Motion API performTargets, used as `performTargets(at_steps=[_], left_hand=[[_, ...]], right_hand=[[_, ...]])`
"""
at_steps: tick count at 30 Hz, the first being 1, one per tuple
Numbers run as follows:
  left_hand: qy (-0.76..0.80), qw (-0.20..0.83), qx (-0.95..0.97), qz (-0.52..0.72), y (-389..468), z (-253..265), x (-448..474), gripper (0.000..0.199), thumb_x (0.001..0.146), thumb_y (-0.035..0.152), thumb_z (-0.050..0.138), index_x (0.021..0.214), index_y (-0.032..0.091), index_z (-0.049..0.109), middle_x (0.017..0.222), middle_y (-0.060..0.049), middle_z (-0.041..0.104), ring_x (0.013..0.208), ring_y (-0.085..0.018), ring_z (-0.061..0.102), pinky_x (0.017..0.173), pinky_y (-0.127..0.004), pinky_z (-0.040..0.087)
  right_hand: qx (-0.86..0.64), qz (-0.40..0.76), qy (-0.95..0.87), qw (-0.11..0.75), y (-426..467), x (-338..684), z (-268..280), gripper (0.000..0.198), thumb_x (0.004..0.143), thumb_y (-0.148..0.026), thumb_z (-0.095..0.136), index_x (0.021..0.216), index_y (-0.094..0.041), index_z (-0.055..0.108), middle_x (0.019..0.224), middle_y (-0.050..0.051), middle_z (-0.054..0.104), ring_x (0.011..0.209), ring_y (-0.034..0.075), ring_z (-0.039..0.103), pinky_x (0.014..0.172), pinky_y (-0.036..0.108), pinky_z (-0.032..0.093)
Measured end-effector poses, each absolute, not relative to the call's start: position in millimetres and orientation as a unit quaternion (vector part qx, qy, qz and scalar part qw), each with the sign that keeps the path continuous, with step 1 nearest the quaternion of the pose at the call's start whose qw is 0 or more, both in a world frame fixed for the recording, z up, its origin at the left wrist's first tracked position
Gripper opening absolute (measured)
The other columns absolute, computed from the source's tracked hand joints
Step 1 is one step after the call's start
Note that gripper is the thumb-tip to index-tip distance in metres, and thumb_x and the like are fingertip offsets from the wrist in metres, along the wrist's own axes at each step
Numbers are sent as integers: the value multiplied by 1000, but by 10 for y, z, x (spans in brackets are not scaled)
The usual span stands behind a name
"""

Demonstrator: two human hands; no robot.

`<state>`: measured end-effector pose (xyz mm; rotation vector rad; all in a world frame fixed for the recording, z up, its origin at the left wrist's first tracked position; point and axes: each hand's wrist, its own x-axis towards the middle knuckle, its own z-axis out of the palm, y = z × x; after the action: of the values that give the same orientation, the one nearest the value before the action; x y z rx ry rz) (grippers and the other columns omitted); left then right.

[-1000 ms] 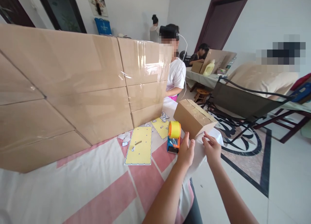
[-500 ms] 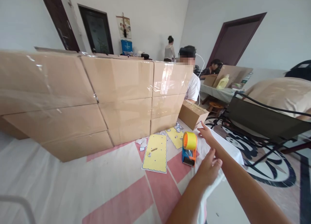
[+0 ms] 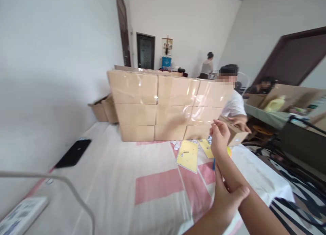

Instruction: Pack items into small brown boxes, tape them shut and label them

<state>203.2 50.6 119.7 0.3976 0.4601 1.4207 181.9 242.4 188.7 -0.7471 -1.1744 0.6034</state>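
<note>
My left hand (image 3: 226, 201) is wrapped round my right forearm, its thumb lying across the arm. Just beyond it my right hand (image 3: 220, 136) is raised with its fingers curled in, and nothing shows in them. Behind my right wrist sits a tape dispenser, mostly hidden; a bit of its yellow tape roll (image 3: 229, 151) and blue body (image 3: 213, 164) show. Left of my hands a yellow sheet with a scalloped edge (image 3: 187, 158) lies on the cloth, with small scraps on it. A second yellow sheet (image 3: 205, 148) is partly covered by my right hand.
Stacked, taped cardboard boxes (image 3: 173, 114) form a wall across the back. A co-worker in white (image 3: 235, 102) has a hand on a smaller carton (image 3: 238, 134). At left lie a black flat device (image 3: 73, 153) and a white power strip (image 3: 24, 216), near a grey curved tube (image 3: 73, 189).
The view has swung left and back. My left hand has closed round my right forearm, and my right fingers have curled. The co-worker's hand now shows on the small carton.
</note>
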Motion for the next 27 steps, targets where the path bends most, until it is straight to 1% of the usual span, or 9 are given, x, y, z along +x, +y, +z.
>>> performTargets(at_steps=[4, 6, 9, 14, 18, 20, 22, 25, 27], left_hand=[[251, 597, 130, 751, 277, 1197, 1294, 80, 61, 51, 98, 125, 22, 60, 112, -12, 74, 104, -29, 74, 94, -41, 59], [298, 528, 112, 788, 159, 1223, 886, 76, 65, 51, 96, 125, 21, 59, 114, -13, 73, 111, -30, 73, 96, -39, 59], [339, 478, 58, 809, 18, 1291, 309, 76, 72, 49, 91, 133, 22, 54, 120, -13, 72, 117, -31, 72, 96, -37, 60], [363, 431, -26, 826, -47, 1318, -487, 59, 76, 44, 86, 124, 21, 59, 104, -9, 74, 95, -27, 75, 77, -35, 63], [327, 422, -57, 844, 6, 1321, -1020, 51, 71, 40, 87, 111, 19, 64, 88, -6, 72, 78, -23, 74, 69, -33, 61], [289, 455, -67, 840, 61, 1365, -1247, 45, 67, 39, 87, 101, 18, 65, 81, -6, 70, 71, -22, 71, 66, -32, 59], [235, 495, -71, 834, 127, 1423, -1434, 39, 66, 37, 85, 94, 18, 64, 77, -5, 68, 68, -20, 70, 64, -30, 58], [185, 516, -73, 833, 225, 1466, -1639, 33, 69, 35, 80, 93, 18, 65, 76, -2, 68, 64, -17, 68, 62, -27, 57], [207, 510, -75, 831, 283, 1417, -1745, 34, 70, 35, 79, 96, 19, 66, 78, -2, 69, 64, -17, 68, 61, -27, 58]], right_hand=[[-239, 371, -642, 626, 1803, 400, 1781, 26, 88, -43, 61, 101, -21, 65, 88, 1, 63, 63, 11, 50, 60, 25, 42], [-208, 390, -695, 567, 1537, -233, 1726, 25, 90, -43, 57, 95, -20, 65, 85, 2, 63, 65, 12, 52, 62, 26, 45], [-184, 391, -746, 506, 1244, -1038, 1658, 19, 89, -35, 55, 87, -20, 67, 85, 3, 65, 66, 14, 56, 63, 27, 49], [-183, 341, -832, 398, 975, -2008, 1515, 17, 85, -17, 53, 91, -18, 69, 93, 4, 65, 65, 12, 58, 68, 28, 53], [-169, 277, -893, 310, 952, -2488, 1421, 21, 89, -16, 56, 104, -18, 70, 112, 8, 67, 84, 17, 66, 85, 34, 55], [-158, 243, -920, 263, 1009, -2659, 1417, 18, 88, -14, 59, 101, -17, 71, 116, 12, 67, 98, 22, 67, 92, 37, 54], [-143, 213, -943, 214, 1081, -2811, 1447, 13, 82, -9, 64, 90, -16, 70, 112, 12, 70, 107, 25, 67, 98, 39, 53], [-134, 186, -961, 155, 1174, -3042, 1520, 10, 81, -9, 68, 84, -18, 70, 97, 6, 74, 99, 21, 71, 92, 33, 56], [-147, 175, -963, 143, 1234, -3195, 1527, 15, 95, -15, 57, 99, -19, 71, 94, 2, 75, 86, 16, 72, 80, 27, 59]])
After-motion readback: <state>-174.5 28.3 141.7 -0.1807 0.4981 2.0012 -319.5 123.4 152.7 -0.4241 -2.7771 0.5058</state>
